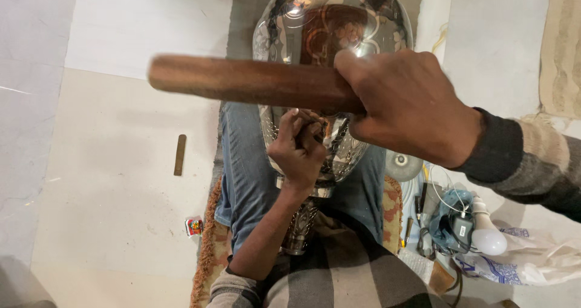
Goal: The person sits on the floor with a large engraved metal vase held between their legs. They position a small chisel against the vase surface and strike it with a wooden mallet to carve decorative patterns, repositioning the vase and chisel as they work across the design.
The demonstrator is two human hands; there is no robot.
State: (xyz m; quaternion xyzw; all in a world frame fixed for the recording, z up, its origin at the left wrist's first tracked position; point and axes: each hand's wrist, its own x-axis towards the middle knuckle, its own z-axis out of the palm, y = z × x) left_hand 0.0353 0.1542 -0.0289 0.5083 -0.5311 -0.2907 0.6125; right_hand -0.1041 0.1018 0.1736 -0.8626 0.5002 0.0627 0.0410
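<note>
Currently right hand (408, 111) is clamped on a stiff wooden mallet (254, 82) raised over the engraved metal vase (330, 35) lying across the lap, left hand (296, 150) pinched shut on a small tool against its belly; vase looks rigid, slick, dent-prone, best steadied at the neck.

Bright, even light with glare on the shiny metal vase (333, 23); the wooden stick (242, 81) shows motion blur.

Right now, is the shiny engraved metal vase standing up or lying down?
Lying down: the shiny engraved metal vase rests lengthwise along the person's legs.
</note>
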